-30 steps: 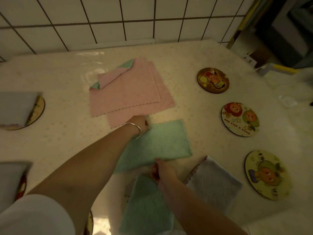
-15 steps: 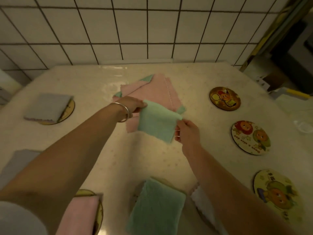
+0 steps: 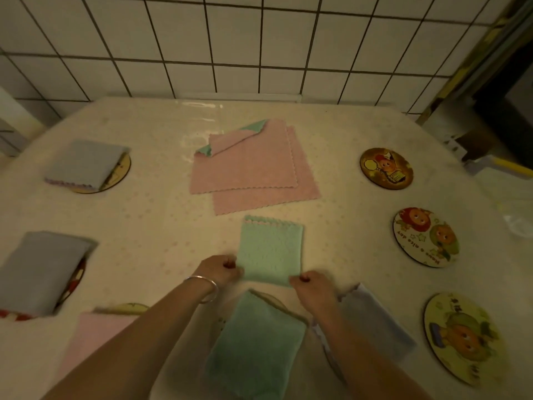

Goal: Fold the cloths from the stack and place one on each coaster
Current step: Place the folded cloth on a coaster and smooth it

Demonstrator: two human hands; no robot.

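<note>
Folded mint-green fleecy cloth [image 3: 270, 251] flat on table [image 3: 150, 226], near corners pinched by left grip [image 3: 223, 269] and right grip [image 3: 313, 282]. Align edges; crease firmly.

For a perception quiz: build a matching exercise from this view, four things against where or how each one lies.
Things:
1. green cloth
2. pink cloths
3. grey cloth
4. star coaster

States:
A. bare, at the table's right
B. on a coaster, far left
C. pinched at its near corners by both hands
D. stacked, one corner turned back

Pairs: 1-C, 2-D, 3-B, 4-A
</note>
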